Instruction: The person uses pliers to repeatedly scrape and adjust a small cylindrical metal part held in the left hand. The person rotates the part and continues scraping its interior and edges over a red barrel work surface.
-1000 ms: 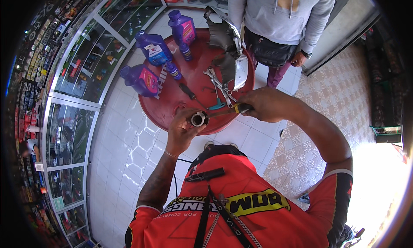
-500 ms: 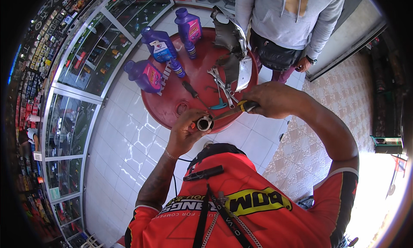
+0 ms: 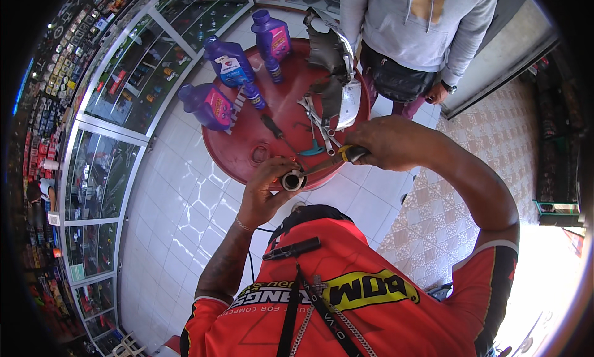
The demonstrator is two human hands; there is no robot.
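Note:
My left hand (image 3: 267, 193) is closed around a short metal tube-shaped part (image 3: 292, 180), its round dark opening facing up. In my right hand (image 3: 387, 143) is a file-like tool (image 3: 325, 166) with a flat blade and a yellow-and-black handle. The blade's tip meets the rim of the tube part, on its right side. Both hands are held over the near edge of a round red table (image 3: 238, 143). Just beyond them on the table lie a screwdriver (image 3: 272, 127), a teal-handled tool (image 3: 312, 150) and several wrenches (image 3: 328, 136).
Purple bottles (image 3: 207, 106) stand at the table's far left, with a blue-labelled bottle (image 3: 230, 63) and small purple bottles (image 3: 253, 95) among them. Torn grey sheeting (image 3: 328, 54) lies at the far right. Across the table stands a person in a grey hoodie (image 3: 408, 35). Glass display cases (image 3: 102, 171) line the left.
The tube part and the tool have shifted very slightly to the left. Both hands keep their grips, and the blade stays against the rim.

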